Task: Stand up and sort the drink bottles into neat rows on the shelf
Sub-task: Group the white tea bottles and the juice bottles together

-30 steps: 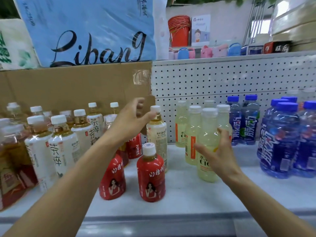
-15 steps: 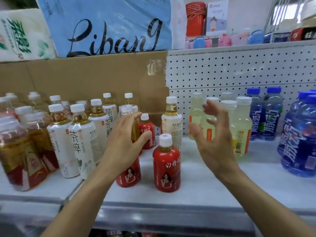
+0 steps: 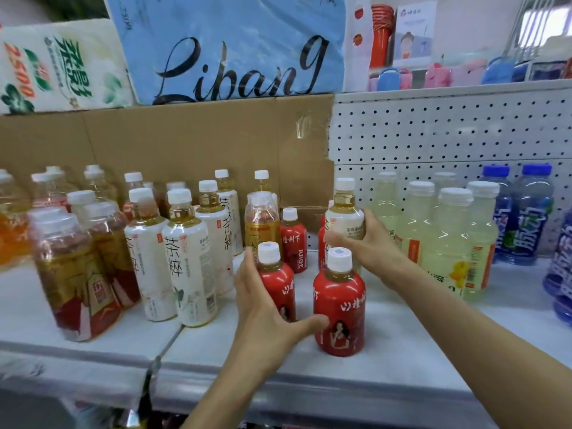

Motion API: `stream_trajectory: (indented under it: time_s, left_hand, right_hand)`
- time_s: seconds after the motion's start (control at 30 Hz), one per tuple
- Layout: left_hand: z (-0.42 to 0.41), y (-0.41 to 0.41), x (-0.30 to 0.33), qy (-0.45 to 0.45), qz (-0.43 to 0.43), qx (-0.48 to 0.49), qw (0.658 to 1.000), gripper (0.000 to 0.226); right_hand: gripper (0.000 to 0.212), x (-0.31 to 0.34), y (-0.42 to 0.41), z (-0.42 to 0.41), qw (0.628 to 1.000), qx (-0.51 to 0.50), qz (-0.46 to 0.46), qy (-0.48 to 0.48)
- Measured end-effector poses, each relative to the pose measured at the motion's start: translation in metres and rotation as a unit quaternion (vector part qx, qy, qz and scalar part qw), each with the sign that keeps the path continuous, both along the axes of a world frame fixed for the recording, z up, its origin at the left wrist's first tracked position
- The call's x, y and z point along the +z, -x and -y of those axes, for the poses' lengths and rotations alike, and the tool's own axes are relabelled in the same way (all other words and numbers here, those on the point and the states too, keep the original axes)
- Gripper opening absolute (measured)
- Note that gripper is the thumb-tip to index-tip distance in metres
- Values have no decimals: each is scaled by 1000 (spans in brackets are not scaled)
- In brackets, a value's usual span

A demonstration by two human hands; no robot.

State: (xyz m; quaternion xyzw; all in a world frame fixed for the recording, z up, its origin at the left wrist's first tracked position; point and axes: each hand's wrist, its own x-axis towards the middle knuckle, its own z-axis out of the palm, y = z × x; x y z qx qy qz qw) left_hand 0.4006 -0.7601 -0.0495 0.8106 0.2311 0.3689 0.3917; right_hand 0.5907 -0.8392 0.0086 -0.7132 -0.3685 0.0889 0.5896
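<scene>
— Shelf (image 3: pixel 402 360) edge nearest, white, with both forearms reaching over it. What's first on it?

— Two small red bottles. The front red bottle (image 3: pixel 339 308) stands upright and free; the left hand's thumb tip just touches its side at nine o'clock.

— And the left hand (image 3: pixel 266 317)?

— Its fingers are curled round the second red bottle (image 3: pixel 277 283), just behind and to the ten o'clock of the front one.

— The right hand (image 3: pixel 370 246)?

— Farther back, at about one o'clock from the front red bottle, fingers clamped on a white-labelled tea bottle (image 3: pixel 344 216) with a white cap, held upright. Whether its base touches the shelf I cannot tell.

— Around them?

— At nine o'clock, rows of white tea bottles (image 3: pixel 188 261) and blurred amber bottles (image 3: pixel 74 283). At three o'clock, pale yellow bottles (image 3: pixel 448 243), then blue bottles (image 3: pixel 526 218) beyond. Between the hands, farther back, a third red bottle (image 3: pixel 294 239) beside an orange-labelled bottle (image 3: pixel 261 224).

— Behind everything?

— Cardboard (image 3: pixel 185 140) on the left, white pegboard (image 3: pixel 448 131) on the right.
</scene>
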Motion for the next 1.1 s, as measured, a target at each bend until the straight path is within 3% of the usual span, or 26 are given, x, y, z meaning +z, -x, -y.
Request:
stream_trajectory:
  time_s: [0.13,0.43,0.63,0.77,0.87,1.0,1.1]
  left_hand:
    - [23,-16,-4,-71,-3,49,996,155]
    - [9,-67,7,-83,-65,51,993,144]
    - [-4,-84,17,-98,-107,20,989,117]
    - [-2,-41,14,-156,-14,23,987,102]
    - [-24,5,7,-234,78,120,962,103]
    - [-81,56,5,-131,103,252,953,131]
    - [-109,72,6,-21,69,242,968,152]
  right_hand:
    - [64,-5,-1,14,999,-37,26,-26]
    - [51,-16,21,68,992,-88,41,-83]
    - [57,-18,36,76,994,-68,17,-87]
    - [54,-16,54,74,993,-54,4,-102]
    - [48,-16,72,63,994,-33,-5,-106]
    - [48,-19,98,33,994,20,-20,-106]
    - [48,-19,117,0,991,62,-34,-116]
